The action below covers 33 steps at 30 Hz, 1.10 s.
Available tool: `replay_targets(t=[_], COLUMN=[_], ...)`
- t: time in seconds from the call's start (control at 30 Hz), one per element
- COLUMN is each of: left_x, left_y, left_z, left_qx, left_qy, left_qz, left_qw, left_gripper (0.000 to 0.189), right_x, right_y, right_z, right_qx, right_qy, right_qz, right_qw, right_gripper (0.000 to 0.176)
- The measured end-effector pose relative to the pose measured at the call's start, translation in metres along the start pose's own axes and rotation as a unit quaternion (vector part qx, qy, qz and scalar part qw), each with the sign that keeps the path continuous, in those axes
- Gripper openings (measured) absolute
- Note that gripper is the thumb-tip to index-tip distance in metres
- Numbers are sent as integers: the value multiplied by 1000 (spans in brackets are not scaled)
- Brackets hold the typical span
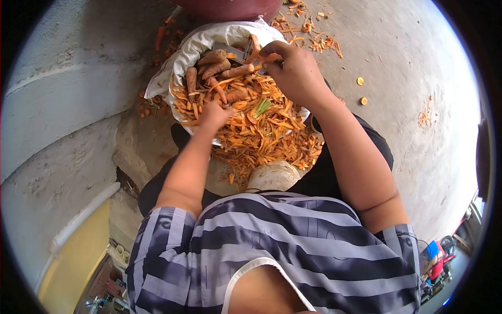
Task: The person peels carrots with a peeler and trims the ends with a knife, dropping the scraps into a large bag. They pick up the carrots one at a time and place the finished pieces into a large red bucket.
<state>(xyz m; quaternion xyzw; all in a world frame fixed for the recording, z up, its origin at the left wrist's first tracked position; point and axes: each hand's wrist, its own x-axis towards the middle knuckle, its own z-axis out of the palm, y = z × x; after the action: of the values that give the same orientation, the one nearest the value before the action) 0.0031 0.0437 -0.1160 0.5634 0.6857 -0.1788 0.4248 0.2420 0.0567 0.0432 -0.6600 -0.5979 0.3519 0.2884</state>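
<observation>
A pile of orange carrot peelings (272,123) fills and spills over a white woven sack (201,44). Several unpeeled carrots (215,68) lie on its far left part. My left hand (214,115) reaches into the pile, thumb apart from the fingers, right at a small carrot (217,90). Above the sack's right side, my right hand (295,70) is closed in a pinch; I cannot tell what it holds. An orange piece (254,49) shows at those fingertips, beside a grey flat object (235,52). A green bit of stem (262,107) rests on the peelings.
A dark red rounded container (230,8) stands just beyond the sack. Peel scraps (327,44) and two round orange slices (362,91) are scattered on the concrete floor (418,63). To the left rises a grey wall (63,104) with a white pipe (83,214) below.
</observation>
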Motion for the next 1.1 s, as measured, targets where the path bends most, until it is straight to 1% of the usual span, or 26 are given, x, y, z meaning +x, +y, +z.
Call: replay_targets(t=[0.07,0.17,0.27,0.3,0.4,0.47,0.5,0.6,0.63,0.73,0.83,0.93,0.97,1.07,1.1], left_x=[-29,-38,-17,-1,-16,4,2,-21,-25,-31,-26,-16,-14,-50,-58], left_y=[14,17,-3,-16,-7,-38,-38,-26,-18,2,11,3,-4,22,22], left_z=[36,70,61,56,20,29,27,42,49,83,79,72,79,63,70], left_qx=[83,90,40,-5,-99,-62,-45,65,62,84,-24,-86,-42,95,160], left_qy=[155,125,83,38,48,54,57,67,39,83,5,6,105,132,158], left_qz=[0,-28,16,8,-79,-66,-60,-103,-126,-125,-87,19,54,6,60], left_qw=[984,988,996,999,991,994,996,990,989,985,996,996,992,987,973], left_gripper=[49,59,56,53,49,57,61,81,96,80,65,55,59,62,66], right_x=[0,0,0,0,-1,-1,-1,-1,-1,-1,0,-1,-2,-2,-1], right_y=[-1,0,-2,-1,2,1,1,0,0,-2,-2,-1,0,4,4], right_z=[0,4,5,4,3,2,2,1,1,4,4,2,1,1,1], right_qx=[-3,-6,-12,-13,-17,-15,-14,-8,-11,-17,-25,-20,-11,-19,-27], right_qy=[-3,-8,-8,-7,4,2,1,-2,-4,-9,-10,-3,4,8,7], right_qz=[0,1,1,2,-24,-18,-15,-10,-6,1,-1,0,-8,-13,-13], right_qw=[1000,1000,1000,1000,1000,1000,1000,1000,1000,1000,1000,1000,1000,1000,1000], right_gripper=[22,23,22,22,22,22,23,23,24,23,23,22,21,20,20])
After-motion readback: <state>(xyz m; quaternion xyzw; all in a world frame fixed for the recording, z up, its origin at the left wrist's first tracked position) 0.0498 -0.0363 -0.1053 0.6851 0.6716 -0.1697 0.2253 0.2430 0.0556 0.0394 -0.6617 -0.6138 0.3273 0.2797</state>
